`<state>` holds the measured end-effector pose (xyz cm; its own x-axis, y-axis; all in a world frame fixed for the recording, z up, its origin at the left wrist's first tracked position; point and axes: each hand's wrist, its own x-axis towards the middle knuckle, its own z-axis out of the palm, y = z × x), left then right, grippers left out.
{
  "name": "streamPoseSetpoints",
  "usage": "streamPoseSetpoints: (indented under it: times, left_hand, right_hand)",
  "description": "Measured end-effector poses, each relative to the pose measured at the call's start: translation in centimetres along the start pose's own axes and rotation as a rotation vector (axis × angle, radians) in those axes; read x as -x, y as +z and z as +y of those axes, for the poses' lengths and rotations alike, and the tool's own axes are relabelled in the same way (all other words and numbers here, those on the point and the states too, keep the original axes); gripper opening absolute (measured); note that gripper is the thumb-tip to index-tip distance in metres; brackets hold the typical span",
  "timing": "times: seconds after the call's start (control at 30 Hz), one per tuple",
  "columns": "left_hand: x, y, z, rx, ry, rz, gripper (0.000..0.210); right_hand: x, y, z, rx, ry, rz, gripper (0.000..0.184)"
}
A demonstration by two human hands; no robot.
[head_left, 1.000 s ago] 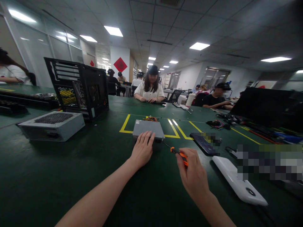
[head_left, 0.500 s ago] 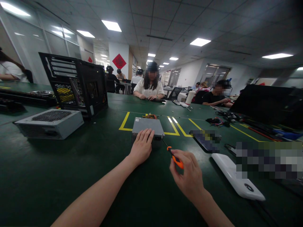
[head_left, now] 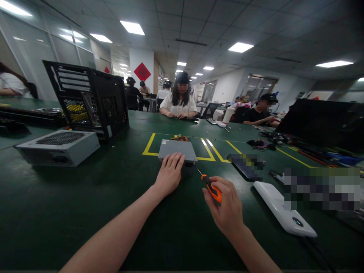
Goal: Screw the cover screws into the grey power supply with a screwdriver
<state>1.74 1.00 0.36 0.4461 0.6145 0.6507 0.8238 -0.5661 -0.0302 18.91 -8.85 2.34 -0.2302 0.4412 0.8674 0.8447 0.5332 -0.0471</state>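
Observation:
A grey metal computer power supply (head_left: 178,147) sits on the green table before me, with a bundle of coloured cables (head_left: 181,138) at its far side. My left hand (head_left: 169,174) lies over its near edge, fingers bent onto the top and holding it; the thumb is hidden. My right hand (head_left: 226,204) is closed around the handle of an orange and black screwdriver (head_left: 212,188). Its thin shaft points at the power supply's near right corner. Whether the tip sits in a screw is too small to tell.
Left stand a second power supply (head_left: 58,149) and an open black computer case (head_left: 109,106). Right lie a dark phone-like device (head_left: 246,168), a white oblong device (head_left: 284,208), and cables (head_left: 260,145). Yellow tape (head_left: 149,144) marks the table. A person (head_left: 179,98) sits opposite.
The screwdriver handle has turned a little in my right hand, and its shaft shows more. My left hand and the power supply have stayed in place. The view has shifted slightly.

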Motion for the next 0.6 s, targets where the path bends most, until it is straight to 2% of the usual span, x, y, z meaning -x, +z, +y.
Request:
streamPoseSetpoints:
  times: [0.2, 0.37, 0.6]
  left_hand:
    - [0.03, 0.02, -0.2, 0.006, -0.011, 0.008, 0.053]
    - [0.01, 0.0, -0.44, 0.012, -0.006, 0.005, 0.051]
    - [-0.02, -0.1, -0.72, 0.014, 0.014, 0.015, 0.052]
  right_hand:
    - [0.2, 0.25, 0.0, -0.084, -0.011, 0.044, 0.039]
    - [0.12, 0.31, 0.21, 0.011, 0.046, 0.039, 0.033]
    - [0.13, 0.48, 0.25, -0.032, -0.056, 0.033, 0.038]
